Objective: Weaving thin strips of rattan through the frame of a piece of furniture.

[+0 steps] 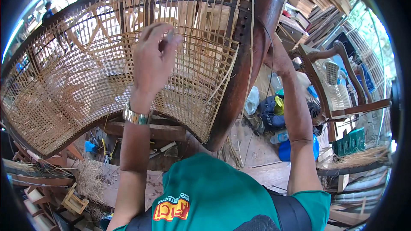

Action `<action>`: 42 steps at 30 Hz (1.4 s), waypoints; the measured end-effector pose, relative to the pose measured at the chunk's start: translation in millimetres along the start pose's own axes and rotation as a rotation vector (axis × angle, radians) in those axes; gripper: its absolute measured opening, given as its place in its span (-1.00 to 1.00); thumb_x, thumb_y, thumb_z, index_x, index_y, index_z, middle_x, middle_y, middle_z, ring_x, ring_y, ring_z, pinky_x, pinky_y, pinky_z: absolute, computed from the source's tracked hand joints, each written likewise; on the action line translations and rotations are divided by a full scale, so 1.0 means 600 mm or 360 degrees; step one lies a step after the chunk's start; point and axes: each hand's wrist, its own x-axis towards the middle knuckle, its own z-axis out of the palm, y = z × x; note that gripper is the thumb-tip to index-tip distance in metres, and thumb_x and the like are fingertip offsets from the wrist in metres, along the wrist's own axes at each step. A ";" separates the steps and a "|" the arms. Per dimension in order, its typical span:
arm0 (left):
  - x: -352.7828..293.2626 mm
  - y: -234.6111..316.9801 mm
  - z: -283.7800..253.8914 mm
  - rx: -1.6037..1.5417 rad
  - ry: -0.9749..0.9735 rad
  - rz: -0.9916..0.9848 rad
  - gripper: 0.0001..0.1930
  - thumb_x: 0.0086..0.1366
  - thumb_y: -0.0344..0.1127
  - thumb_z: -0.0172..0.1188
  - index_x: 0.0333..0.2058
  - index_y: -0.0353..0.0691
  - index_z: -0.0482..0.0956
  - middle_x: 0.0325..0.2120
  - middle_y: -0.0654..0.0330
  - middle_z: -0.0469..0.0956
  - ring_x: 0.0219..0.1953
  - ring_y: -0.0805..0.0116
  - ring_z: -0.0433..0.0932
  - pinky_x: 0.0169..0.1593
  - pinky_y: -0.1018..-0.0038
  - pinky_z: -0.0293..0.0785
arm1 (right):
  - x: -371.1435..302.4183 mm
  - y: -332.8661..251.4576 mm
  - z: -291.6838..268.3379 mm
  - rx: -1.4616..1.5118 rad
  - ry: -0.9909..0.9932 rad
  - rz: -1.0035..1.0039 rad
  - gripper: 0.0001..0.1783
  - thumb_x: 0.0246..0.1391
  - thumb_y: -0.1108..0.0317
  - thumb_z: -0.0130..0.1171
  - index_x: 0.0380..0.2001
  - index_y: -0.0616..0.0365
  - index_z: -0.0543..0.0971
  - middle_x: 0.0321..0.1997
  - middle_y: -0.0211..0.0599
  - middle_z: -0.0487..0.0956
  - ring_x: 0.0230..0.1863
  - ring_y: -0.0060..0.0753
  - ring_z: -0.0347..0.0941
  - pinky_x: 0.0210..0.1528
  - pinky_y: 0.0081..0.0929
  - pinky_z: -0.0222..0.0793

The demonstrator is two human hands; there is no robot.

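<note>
Now left hand [154,57] over cane weave [195,75], right hand [280,60] beside frame [236,98].

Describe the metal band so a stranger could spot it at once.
Find the big curved wooden frame with its woven cane panel, then the left hand in front of that weave. Just below this hand in the picture, the metal band circles the wrist. Its shine sets it apart: the right wrist is bare.
</note>
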 end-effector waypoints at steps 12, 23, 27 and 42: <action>0.038 -0.273 -0.001 0.0471 0.0224 -0.0072 -0.64 0.84 0.01 0.43 0.20 -0.18 0.85 0.11 0.03 0.75 0.02 -0.09 0.90 0.10 0.00 0.87 | 0.009 0.030 0.003 -0.0588 -0.0183 0.0050 -0.20 0.23 0.38 0.74 0.52 0.18 0.71 0.47 0.19 0.77 0.50 0.41 0.69 0.64 0.08 0.59; 0.090 -0.135 -0.018 0.0608 -0.0060 -0.0417 -0.67 0.92 -0.23 0.20 0.40 -0.19 0.81 0.32 -0.11 0.85 0.20 -0.04 0.92 0.18 -0.06 0.90 | 0.003 -0.009 0.008 -0.0488 -0.0104 0.0154 -0.45 0.43 0.30 0.65 0.39 0.19 0.77 0.31 0.20 0.85 0.32 0.42 0.77 0.45 0.13 0.69; 0.063 0.013 0.031 -0.0481 -0.0349 0.0598 -0.64 0.75 -0.61 0.25 0.31 -0.12 0.86 0.22 0.08 0.82 0.09 0.13 0.88 0.16 0.19 0.89 | 0.005 -0.012 0.021 -0.0750 -0.0099 -0.0013 -0.49 0.45 0.34 0.61 0.39 0.18 0.79 0.28 0.18 0.87 0.31 0.30 0.80 0.43 0.08 0.71; 0.007 0.014 0.081 -0.0502 -0.0321 0.0692 -0.52 0.62 -0.60 0.37 0.37 0.02 0.85 0.27 0.21 0.75 0.33 0.11 0.76 0.42 0.09 0.73 | -0.036 -0.061 -0.055 -0.0190 -0.0476 0.0879 -0.71 0.57 0.63 0.32 0.22 0.18 0.83 -0.03 -0.24 0.86 0.13 -0.57 0.69 0.26 -0.29 0.66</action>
